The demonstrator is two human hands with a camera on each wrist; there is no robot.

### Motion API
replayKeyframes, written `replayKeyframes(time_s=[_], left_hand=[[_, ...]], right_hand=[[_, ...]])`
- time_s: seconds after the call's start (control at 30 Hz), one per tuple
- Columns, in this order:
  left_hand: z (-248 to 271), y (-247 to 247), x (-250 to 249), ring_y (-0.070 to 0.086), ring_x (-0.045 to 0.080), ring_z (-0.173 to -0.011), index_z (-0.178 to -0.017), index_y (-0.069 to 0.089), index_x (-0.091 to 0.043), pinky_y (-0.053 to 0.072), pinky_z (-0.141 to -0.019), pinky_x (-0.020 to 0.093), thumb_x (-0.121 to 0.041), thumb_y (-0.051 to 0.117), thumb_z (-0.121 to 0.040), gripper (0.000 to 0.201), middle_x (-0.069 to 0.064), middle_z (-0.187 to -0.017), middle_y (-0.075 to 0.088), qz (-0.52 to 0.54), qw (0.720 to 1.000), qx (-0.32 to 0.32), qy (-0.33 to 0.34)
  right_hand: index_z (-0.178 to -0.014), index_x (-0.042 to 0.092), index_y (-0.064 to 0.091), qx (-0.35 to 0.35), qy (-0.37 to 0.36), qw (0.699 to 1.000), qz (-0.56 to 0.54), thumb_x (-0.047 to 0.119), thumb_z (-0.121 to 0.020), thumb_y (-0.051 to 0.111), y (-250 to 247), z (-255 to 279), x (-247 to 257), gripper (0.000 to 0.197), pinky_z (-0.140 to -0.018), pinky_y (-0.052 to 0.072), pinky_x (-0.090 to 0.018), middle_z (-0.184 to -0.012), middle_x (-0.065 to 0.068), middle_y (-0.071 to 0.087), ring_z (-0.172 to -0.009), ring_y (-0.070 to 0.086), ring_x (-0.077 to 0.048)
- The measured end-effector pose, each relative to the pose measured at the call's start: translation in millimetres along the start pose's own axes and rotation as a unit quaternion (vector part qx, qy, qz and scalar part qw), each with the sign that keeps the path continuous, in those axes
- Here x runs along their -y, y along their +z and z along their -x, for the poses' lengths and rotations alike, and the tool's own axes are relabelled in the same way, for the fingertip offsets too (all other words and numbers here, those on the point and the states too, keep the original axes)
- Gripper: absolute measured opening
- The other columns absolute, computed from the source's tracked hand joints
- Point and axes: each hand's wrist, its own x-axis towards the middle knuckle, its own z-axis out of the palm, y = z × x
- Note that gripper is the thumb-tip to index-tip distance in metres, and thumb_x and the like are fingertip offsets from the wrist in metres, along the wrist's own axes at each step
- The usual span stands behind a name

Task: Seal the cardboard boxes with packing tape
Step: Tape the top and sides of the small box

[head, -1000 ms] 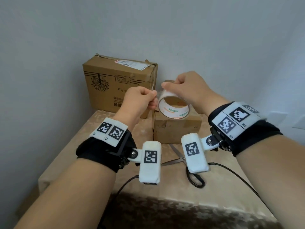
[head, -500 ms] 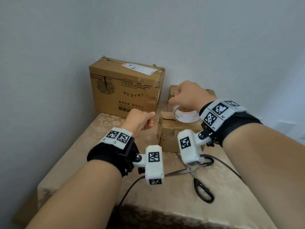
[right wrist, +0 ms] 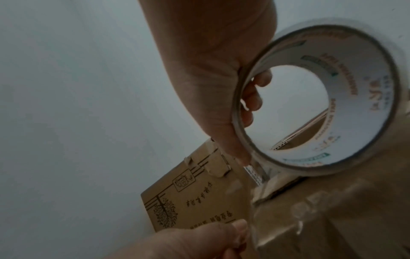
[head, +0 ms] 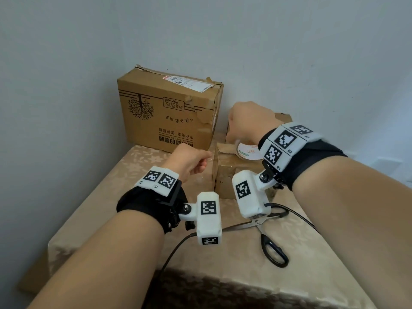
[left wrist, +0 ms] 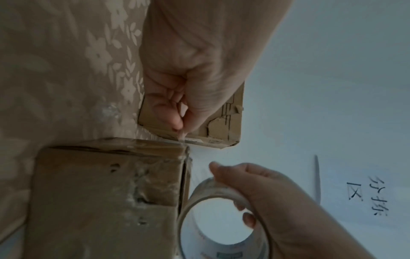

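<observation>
head view, centre: a small brown cardboard box (head: 225, 175) on a beige floral tablecloth (head: 223, 253), with a roll of clear packing tape on a white printed core (head: 246, 150) held just above its top, right of centre. the right hand (head: 249, 123) is curled round the roll, fingers through the core and thumb outside (right wrist view). the left hand (head: 189, 161), left of the box, pinches the free end of the clear tape strip (right wrist: 255, 210) between thumb and fingertips, other fingers curled in. the strip runs from the roll down over the box's near left edge; whether it is stuck down cannot be told. upper left of centre: a larger printed brown cardboard box (head: 165, 112) against the wall. lower right: black-handled scissors (head: 269, 239) lie on the cloth. handling, as judged: the tape is thin, limp and sticky, apt to fold on itself, so it is best held at its very end and kept taut; the roll is light and stiff, best taken through the core. the small box looks light and may slide when pulled.
</observation>
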Motion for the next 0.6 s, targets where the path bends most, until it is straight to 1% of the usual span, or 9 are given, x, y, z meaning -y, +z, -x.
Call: replayKeyframes(time_s=[0.07, 0.17, 0.27, 0.3, 0.37, 0.43, 0.5, 0.57, 0.6], left_hand=[[1.2, 4.0, 4.6, 0.047, 0.008, -0.041, -0.075, 0.062, -0.002, 0.044, -0.04, 0.015, -0.007, 0.062, -0.09, 0.015, 0.003, -0.056, 0.053, -0.007, 1.0, -0.002, 0.003], [0.7, 11.1, 10.2, 0.047, 0.008, -0.039, -0.076, 0.06, -0.003, 0.045, -0.041, 0.015, -0.011, 0.062, -0.091, 0.017, 0.005, -0.058, 0.053, -0.027, 0.999, -0.002, 0.02], [-0.7, 16.0, 11.5, 0.05, 0.011, -0.045, -0.081, 0.058, -0.004, 0.047, -0.046, 0.019, -0.02, 0.059, -0.094, 0.02, 0.006, -0.064, 0.054, -0.075, 0.997, -0.014, 0.032], [-0.7, 16.9, 11.6, 0.054, 0.014, -0.053, -0.089, 0.057, -0.003, 0.048, -0.052, 0.023, -0.024, 0.058, -0.094, 0.022, 0.008, -0.072, 0.056, -0.105, 0.994, -0.019, 0.036], [-2.7, 16.8, 15.2, 0.062, 0.025, -0.09, -0.121, 0.045, -0.001, 0.051, -0.077, 0.032, -0.035, 0.058, -0.093, 0.046, 0.014, -0.105, 0.059, -0.192, 0.98, -0.032, 0.039], [-1.6, 16.2, 17.5, 0.053, 0.03, -0.117, -0.137, 0.03, -0.004, 0.045, -0.098, 0.04, -0.038, 0.062, -0.089, 0.067, 0.015, -0.131, 0.049, -0.248, 0.966, -0.054, 0.043], [2.5, 17.4, 14.2, 0.054, 0.024, -0.112, -0.128, 0.047, -0.007, 0.045, -0.099, 0.038, -0.026, 0.065, -0.089, 0.047, 0.011, -0.128, 0.053, -0.254, 0.958, -0.08, 0.108], [4.8, 21.6, 7.2, 0.063, 0.022, -0.097, -0.101, 0.065, -0.006, 0.051, -0.093, 0.038, -0.014, 0.057, -0.093, 0.014, 0.011, -0.108, 0.066, -0.201, 0.959, -0.087, 0.18], [7.1, 24.6, 2.8, 0.066, 0.025, -0.09, -0.089, 0.068, -0.002, 0.054, -0.089, 0.041, -0.014, 0.053, -0.095, 0.02, 0.015, -0.098, 0.069, -0.157, 0.967, -0.074, 0.184]], right_hand=[[-0.083, 0.014, 0.064, -0.02, -0.016, 0.999, -0.026, 0.022, -0.081, 0.062, 2.7, 0.7, 1.7, 0.008, -0.066, 0.043, -0.031, -0.083, -0.002, 0.064, -0.079, 0.061, -0.023], [-0.088, 0.005, 0.07, -0.063, -0.015, 0.988, -0.139, 0.027, -0.08, 0.056, -2.2, 7.0, -5.9, 0.027, -0.068, 0.047, -0.034, -0.082, -0.007, 0.067, -0.077, 0.062, -0.025], [-0.09, 0.016, 0.068, -0.094, 0.009, 0.975, -0.202, 0.029, -0.081, 0.059, 2.0, 15.7, -24.8, 0.018, -0.074, 0.046, -0.032, -0.084, 0.004, 0.061, -0.084, 0.058, -0.018], [-0.095, 0.02, 0.067, -0.095, 0.02, 0.966, -0.238, 0.03, -0.083, 0.061, 7.0, 19.7, -31.0, 0.017, -0.074, 0.044, -0.029, -0.09, 0.006, 0.059, -0.089, 0.056, -0.015], [-0.106, 0.022, 0.066, -0.103, 0.037, 0.942, -0.318, 0.037, -0.085, 0.065, 19.1, 26.4, -40.9, 0.026, -0.073, 0.04, -0.023, -0.1, 0.008, 0.058, -0.096, 0.054, -0.012], [-0.113, 0.023, 0.066, -0.12, 0.04, 0.923, -0.363, 0.044, -0.084, 0.067, 28.3, 29.0, -46.0, 0.037, -0.081, 0.043, -0.022, -0.11, 0.007, 0.06, -0.103, 0.055, -0.011], [-0.12, 0.023, 0.064, -0.123, 0.031, 0.915, -0.382, 0.049, -0.083, 0.068, 31.9, 29.8, -46.7, 0.046, -0.094, 0.046, -0.027, -0.118, 0.004, 0.061, -0.108, 0.056, -0.012], [-0.125, 0.021, 0.062, -0.126, 0.022, 0.918, -0.374, 0.05, -0.083, 0.067, 33.3, 29.9, -46.6, 0.051, -0.096, 0.045, -0.027, -0.123, 0.002, 0.06, -0.109, 0.055, -0.012], [-0.126, 0.021, 0.062, -0.128, 0.019, 0.919, -0.372, 0.05, -0.084, 0.066, 33.5, 30.3, -46.8, 0.051, -0.095, 0.045, -0.026, -0.124, 0.002, 0.06, -0.109, 0.055, -0.011]])
